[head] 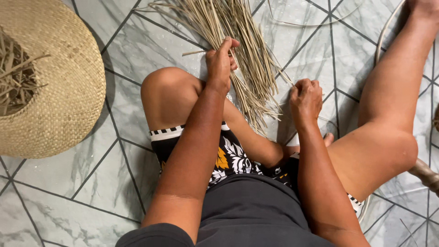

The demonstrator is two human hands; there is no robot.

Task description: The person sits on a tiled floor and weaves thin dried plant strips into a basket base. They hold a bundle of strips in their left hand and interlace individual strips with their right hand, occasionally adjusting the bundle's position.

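A bundle of dry strips (242,50) on the tiled floor (105,183) is gripped by the left hand (220,64), one strand pinched in the closed right hand (305,98); a woven basket (59,100) is seen far left.

Seated on grey marbled tile floor (105,183), sorting dry straw.
Left hand (220,61) grips pale dried straw bundle (247,50); right hand (305,98) pinches one strand; round woven straw basket (68,91) at left.

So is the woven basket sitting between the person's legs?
No, the woven basket sits on the tiled floor beyond the left knee; the straw bundle lies between them.
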